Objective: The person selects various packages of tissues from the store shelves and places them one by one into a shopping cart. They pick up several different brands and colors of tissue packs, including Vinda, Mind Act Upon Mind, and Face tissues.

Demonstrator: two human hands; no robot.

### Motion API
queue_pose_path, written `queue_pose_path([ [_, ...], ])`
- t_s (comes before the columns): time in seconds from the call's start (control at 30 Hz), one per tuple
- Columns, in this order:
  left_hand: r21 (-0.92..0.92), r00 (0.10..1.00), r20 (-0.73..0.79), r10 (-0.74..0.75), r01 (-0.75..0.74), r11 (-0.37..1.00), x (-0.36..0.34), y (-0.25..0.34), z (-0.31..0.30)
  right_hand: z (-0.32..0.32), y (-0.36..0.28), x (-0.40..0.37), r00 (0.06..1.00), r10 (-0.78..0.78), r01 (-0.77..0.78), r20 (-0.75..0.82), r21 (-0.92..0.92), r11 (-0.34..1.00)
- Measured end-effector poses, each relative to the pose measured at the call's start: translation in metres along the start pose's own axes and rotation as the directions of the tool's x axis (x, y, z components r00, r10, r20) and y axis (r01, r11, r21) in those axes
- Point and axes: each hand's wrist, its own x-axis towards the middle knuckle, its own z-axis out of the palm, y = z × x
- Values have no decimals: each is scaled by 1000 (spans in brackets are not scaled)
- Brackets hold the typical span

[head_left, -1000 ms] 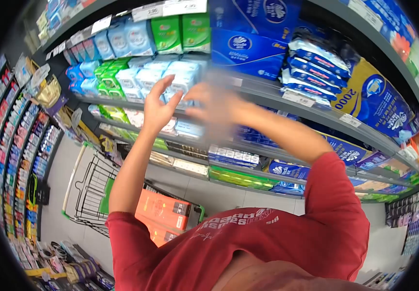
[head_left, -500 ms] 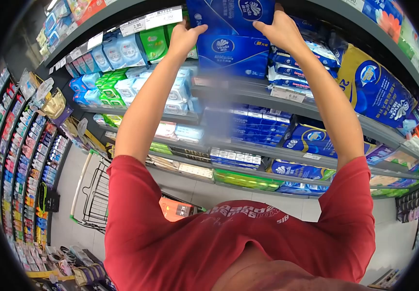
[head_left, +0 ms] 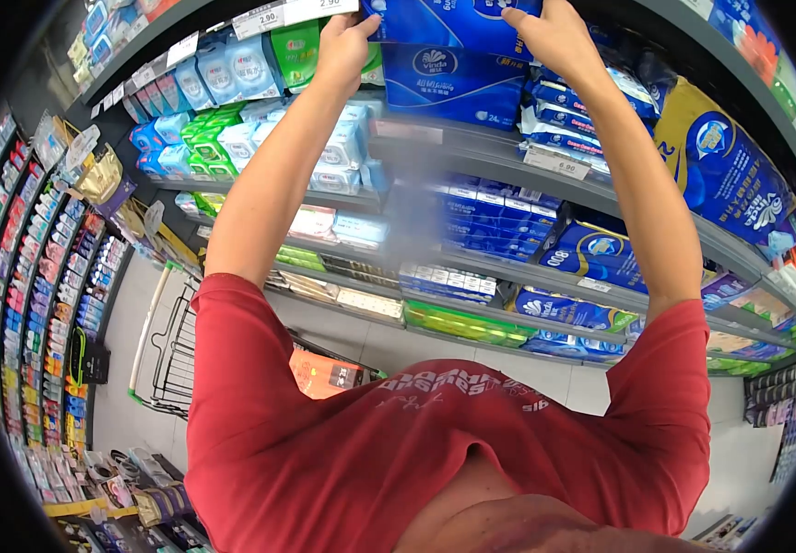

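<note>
Both arms are raised to the shelf at the top of the view. Between my hands is a blue Vinda tissue pack [head_left: 448,23], cut off by the frame's top edge. My left hand [head_left: 347,51] grips its left side with the thumb along the front. At its right side my right hand [head_left: 554,39] grips it, thumb on the front face. Directly below stands another blue Vinda pack [head_left: 453,88] on the shelf. Green packs [head_left: 298,55] are beside my left hand, and blue-and-white wipes packs [head_left: 568,115] lie under my right forearm.
A price tag [head_left: 556,162] lines the shelf edge [head_left: 481,140]. Large gold-and-blue packs [head_left: 725,157] fill the right side. Lower shelves hold blue tissue packs [head_left: 499,217]. A shopping cart [head_left: 172,341] with an orange box [head_left: 319,371] stands by my body, and a product rack [head_left: 38,304] is at far left.
My hands and the upper tissue pack sit slightly higher and further right in the view. The shelf has shifted a little with the camera. Both hands keep hold of the pack.
</note>
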Motion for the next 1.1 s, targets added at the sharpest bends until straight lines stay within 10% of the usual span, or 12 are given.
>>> queue_pose_path([
  [0.53,-404,976,51,-212,214,889,-64,7,-13,27,16,-94,914,-368,391,-169,132,911],
  [0.83,-501,951,61,-302,291,815,-171,9,-47,41,21,-194,950,-297,312,-96,260,914],
  [1.1,-526,841,-146,-520,379,761,-317,-19,-103,98,29,-262,937,-207,-7,281,607,794],
])
